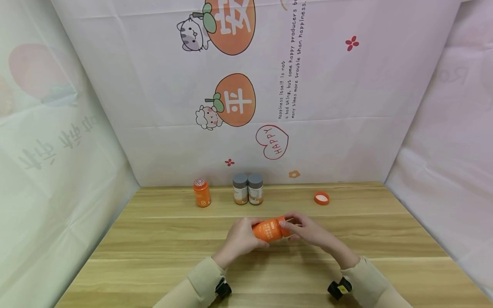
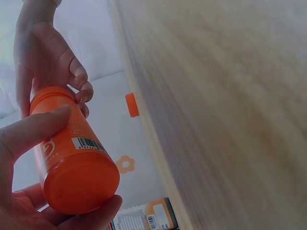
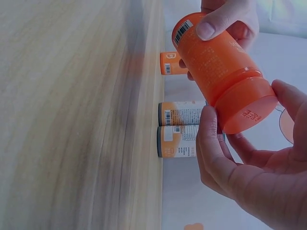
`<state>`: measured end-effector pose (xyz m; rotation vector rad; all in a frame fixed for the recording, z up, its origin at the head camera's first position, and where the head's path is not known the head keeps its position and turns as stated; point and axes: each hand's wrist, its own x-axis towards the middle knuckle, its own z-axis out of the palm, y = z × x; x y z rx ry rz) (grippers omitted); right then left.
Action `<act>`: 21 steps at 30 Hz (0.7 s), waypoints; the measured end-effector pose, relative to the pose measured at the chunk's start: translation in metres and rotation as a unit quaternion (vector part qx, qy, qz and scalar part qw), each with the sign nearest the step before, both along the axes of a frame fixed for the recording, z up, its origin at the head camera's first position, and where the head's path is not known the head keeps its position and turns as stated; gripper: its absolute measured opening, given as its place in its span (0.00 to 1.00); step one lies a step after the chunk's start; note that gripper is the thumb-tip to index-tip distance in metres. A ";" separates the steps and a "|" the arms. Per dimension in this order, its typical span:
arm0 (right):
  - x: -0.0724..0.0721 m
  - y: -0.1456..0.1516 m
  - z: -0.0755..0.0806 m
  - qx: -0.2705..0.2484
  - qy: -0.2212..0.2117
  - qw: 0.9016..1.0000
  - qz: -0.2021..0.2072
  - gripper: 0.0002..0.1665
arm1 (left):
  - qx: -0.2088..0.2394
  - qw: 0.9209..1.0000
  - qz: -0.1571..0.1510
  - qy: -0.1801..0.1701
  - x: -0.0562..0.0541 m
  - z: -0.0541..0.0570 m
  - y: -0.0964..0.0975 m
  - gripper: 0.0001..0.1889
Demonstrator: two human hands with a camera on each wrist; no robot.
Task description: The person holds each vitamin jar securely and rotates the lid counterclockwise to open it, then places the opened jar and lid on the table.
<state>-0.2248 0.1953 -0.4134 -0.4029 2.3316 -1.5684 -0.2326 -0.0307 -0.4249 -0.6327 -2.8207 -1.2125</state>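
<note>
My left hand [image 1: 242, 236] grips the body of an orange bottle [image 1: 266, 231], its thumb laid along the side. The bottle is tilted over the table, its round base [image 2: 81, 184] facing the left wrist camera. At the other end, my right hand [image 1: 308, 231] pinches the orange cap [image 3: 247, 106] between thumb and fingers. That cap sits on the bottle's neck, with small print on its top. In the left wrist view, the right hand's fingers [image 2: 82, 91] curl beside the cap end.
A second orange bottle [image 1: 202, 194] with a silvery top stands at the back left. Two grey-lidded jars [image 1: 240, 190] stand side by side near the back edge. A loose orange cap [image 1: 321, 198] with a white inside lies at the back right. White printed cloth [image 1: 327, 107] hangs behind the table.
</note>
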 end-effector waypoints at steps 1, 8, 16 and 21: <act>0.000 0.000 0.000 -0.001 0.002 1.000 0.002 0.31 | 0.001 1.000 0.000 0.000 0.000 0.000 0.000 0.31; -0.001 0.002 -0.001 0.003 0.023 1.000 0.011 0.30 | 0.004 1.000 0.000 -0.005 -0.001 -0.001 -0.001 0.31; -0.002 0.004 -0.002 -0.003 0.013 1.000 0.020 0.33 | 0.005 1.000 -0.007 -0.001 -0.001 -0.002 -0.002 0.32; -0.002 0.006 -0.003 0.005 0.030 0.999 0.041 0.31 | 0.002 1.000 -0.007 0.002 -0.001 -0.003 -0.001 0.32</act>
